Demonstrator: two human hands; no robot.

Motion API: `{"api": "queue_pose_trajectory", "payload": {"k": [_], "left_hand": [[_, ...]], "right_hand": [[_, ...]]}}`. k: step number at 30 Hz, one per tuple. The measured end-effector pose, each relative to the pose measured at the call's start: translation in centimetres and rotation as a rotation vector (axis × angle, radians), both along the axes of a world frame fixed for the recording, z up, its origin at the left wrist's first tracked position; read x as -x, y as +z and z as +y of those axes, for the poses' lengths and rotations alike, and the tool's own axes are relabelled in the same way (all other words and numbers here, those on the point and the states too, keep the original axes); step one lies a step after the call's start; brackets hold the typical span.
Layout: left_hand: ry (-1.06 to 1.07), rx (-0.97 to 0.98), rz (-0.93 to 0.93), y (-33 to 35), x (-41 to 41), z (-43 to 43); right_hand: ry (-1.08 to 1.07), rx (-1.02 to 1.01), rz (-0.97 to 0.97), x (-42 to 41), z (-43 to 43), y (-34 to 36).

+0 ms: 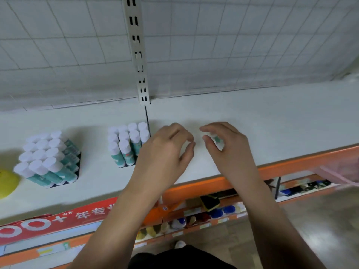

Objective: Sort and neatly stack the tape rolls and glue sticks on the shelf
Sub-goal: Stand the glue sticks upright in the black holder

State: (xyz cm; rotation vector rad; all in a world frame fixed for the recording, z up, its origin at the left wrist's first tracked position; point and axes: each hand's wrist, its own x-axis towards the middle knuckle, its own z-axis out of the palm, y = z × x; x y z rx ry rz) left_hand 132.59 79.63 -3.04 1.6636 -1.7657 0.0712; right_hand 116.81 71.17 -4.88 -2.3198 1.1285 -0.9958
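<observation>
Two hands hover over the white shelf [252, 121] on my feed. The right hand [229, 150] has its fingers and thumb curled round one glue stick [216, 140], white with a teal label, held just above the shelf surface, right of the middle. The left hand [165, 152] sits just beside it, fingers bent toward the thumb. The blur there stops me telling whether that grip holds anything.

Left of the left hand and partly hidden by it, a block of glue sticks [127, 144] stands packed together, white caps up, in a dark tray. Farther left, well apart, a second block [48, 158] of the same sticks leans in its own tray. A yellow object [6, 183] pokes in at the left edge.

On the far side, a slotted post [138, 55] rises against the wire grid panel [233, 45]. Near me runs the shelf's orange edge [281, 166], with a red sign [58, 220] on it.
</observation>
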Motion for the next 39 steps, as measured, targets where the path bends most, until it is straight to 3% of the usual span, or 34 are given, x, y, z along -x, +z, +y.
{"api": "queue_pose_trajectory", "payload": {"k": [7,16,21,25,34,39], "left_hand": [[-0.014,-0.197,-0.068,-2.3,3.4,-4.6],[0.028,-0.326,-0.028,-3.2,4.7,-7.5],[0.007,-0.265,0.106,-3.0,4.4,-6.9],[0.033,-0.230,0.116,-2.6,3.7,-6.1],[0.017,-0.190,0.039,-1.4,1.9,-2.2],[0.062,-0.146,-0.016,0.5,-0.3,1.9]], "right_hand": [[-0.145,-0.072,0.046,5.4,-2.1,-0.8],[-0.147,-0.176,0.077,6.6,-4.8,-1.9],[-0.133,-0.253,0.071,5.6,-5.1,-2.2],[-0.122,-0.277,-0.063,4.5,-4.2,-1.4],[-0.020,-0.367,-0.273,2.2,-0.7,0.6],[0.092,-0.299,-0.285,-0.6,2.0,1.5]]}}
